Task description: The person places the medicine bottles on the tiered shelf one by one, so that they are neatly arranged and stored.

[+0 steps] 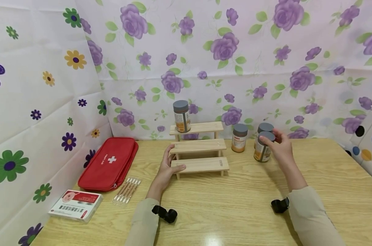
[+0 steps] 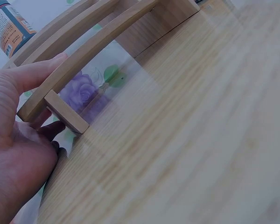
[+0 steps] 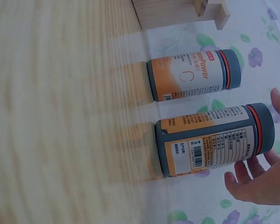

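A three-step wooden display stand stands on the table, and my left hand grips its left end. The left thumb lies on the lowest step; the other fingers reach behind the end. A grey-lidded supplement bottle stands upright on the top step. My right hand is spread around the lid of a similar front bottle, which is upright on the table. In the right wrist view, the thumb shows a gap from that lid. Another bottle stands behind, partly hidden.
Left of the front bottle is another supplement bottle. At the left lie a red first aid pouch, a bundle of cotton swabs and a white-and-red box. Flowered cloth hangs behind the table.
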The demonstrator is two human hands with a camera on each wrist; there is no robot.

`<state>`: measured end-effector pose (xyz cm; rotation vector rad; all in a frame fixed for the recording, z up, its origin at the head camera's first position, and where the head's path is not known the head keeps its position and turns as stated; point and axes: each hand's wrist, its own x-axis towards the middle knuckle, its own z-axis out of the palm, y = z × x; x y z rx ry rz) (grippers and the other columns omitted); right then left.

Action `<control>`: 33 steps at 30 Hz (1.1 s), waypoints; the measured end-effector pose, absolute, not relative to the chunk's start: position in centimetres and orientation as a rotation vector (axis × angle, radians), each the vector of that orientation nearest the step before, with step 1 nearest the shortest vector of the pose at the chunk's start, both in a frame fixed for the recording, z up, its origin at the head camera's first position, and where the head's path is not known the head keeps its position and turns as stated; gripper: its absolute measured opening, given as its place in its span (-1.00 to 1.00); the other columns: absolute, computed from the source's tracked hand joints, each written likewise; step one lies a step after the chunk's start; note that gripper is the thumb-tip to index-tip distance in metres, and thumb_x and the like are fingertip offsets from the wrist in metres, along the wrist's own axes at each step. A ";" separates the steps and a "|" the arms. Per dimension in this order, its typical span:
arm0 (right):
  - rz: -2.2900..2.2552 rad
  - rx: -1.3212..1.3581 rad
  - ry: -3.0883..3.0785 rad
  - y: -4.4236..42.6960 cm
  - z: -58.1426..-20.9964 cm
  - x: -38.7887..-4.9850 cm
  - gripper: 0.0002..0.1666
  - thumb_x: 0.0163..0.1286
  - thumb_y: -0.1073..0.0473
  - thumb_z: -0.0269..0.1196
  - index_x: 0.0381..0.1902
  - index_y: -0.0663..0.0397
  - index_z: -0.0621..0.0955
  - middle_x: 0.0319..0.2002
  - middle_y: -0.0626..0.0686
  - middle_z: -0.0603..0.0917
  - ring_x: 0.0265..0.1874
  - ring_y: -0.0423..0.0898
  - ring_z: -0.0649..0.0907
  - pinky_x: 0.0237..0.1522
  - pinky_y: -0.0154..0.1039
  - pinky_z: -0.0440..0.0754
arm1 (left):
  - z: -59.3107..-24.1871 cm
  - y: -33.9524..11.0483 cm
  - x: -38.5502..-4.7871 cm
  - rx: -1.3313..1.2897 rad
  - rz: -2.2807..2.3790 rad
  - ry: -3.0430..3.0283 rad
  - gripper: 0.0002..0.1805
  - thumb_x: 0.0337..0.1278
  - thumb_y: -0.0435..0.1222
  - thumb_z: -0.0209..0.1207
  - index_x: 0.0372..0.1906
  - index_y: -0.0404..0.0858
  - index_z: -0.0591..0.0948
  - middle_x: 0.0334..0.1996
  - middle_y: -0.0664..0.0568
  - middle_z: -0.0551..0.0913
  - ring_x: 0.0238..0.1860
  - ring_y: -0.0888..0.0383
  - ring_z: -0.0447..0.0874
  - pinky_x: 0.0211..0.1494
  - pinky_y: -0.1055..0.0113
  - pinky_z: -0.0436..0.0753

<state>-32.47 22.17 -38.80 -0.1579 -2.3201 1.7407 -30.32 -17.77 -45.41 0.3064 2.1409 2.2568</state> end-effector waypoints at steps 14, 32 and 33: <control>1.715 -0.141 -2.370 22.1 -39.3 -32.8 0.03 0.36 -0.14 0.23 0.54 0.17 0.02 0.44 0.34 0.17 0.40 0.24 0.26 0.36 0.10 0.32 | -45.1 -17.7 -30.2 0.302 2.250 2.156 0.00 0.10 -0.51 0.26 0.51 0.14 0.02 0.58 -0.07 -0.12 0.60 -0.06 -0.22 0.43 -0.14 0.28; 1.769 -0.187 -2.377 22.3 -39.7 -32.8 0.04 0.34 -0.14 0.26 0.55 0.13 0.01 0.47 0.30 0.15 0.44 0.23 0.23 0.41 0.12 0.29 | -45.3 -17.7 -30.4 0.286 2.268 2.114 0.02 0.08 -0.53 0.27 0.50 0.16 0.02 0.57 -0.09 -0.06 0.60 -0.05 -0.21 0.48 -0.18 0.17; 1.770 -0.185 -2.370 22.3 -39.7 -32.8 0.04 0.34 -0.14 0.26 0.54 0.13 0.02 0.47 0.30 0.15 0.44 0.23 0.23 0.41 0.12 0.29 | -45.3 -17.7 -30.4 0.296 2.270 2.115 0.01 0.08 -0.52 0.27 0.50 0.15 0.02 0.56 -0.10 -0.05 0.60 -0.05 -0.21 0.48 -0.18 0.16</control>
